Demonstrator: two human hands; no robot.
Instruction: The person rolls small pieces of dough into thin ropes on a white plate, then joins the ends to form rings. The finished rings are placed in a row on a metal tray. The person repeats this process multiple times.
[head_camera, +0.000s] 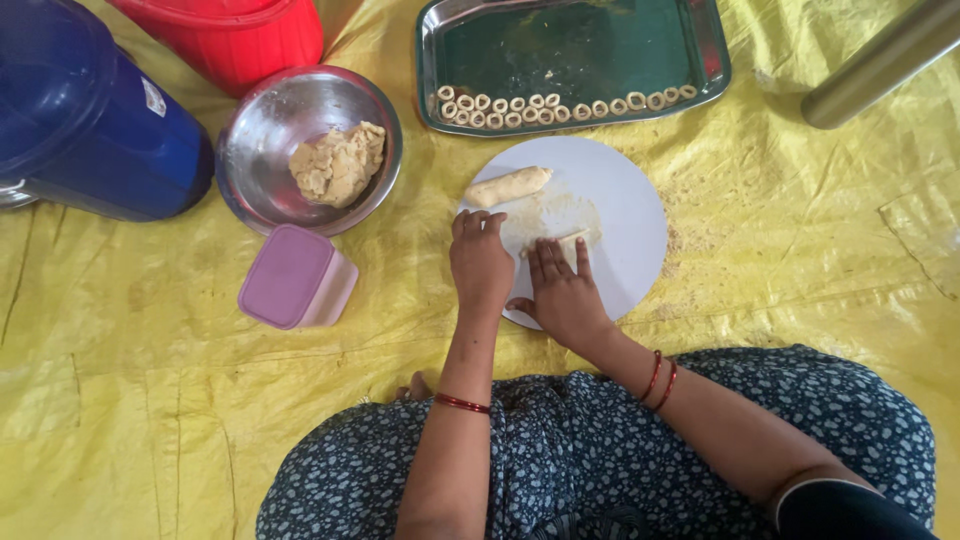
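A round white board (630, 215) lies on the yellow sheet in front of me. My right hand (562, 290) presses flat on a thin strip of dough (572, 238) near the board's middle. My left hand (480, 262) rests palm down at the board's left edge, fingers slightly curled, with nothing seen in it. A thicker dough log (508, 186) lies at the board's upper left, apart from both hands. Crumbs or flour dust the board around the strip.
A steel tray (570, 45) with several small dough rings along its near edge sits beyond the board. A steel bowl (260, 125) holds a dough lump (338, 163). A pink lidded box (297, 277), blue drum (80, 110), red bucket (235, 35) and metal cylinder (880, 65) stand around.
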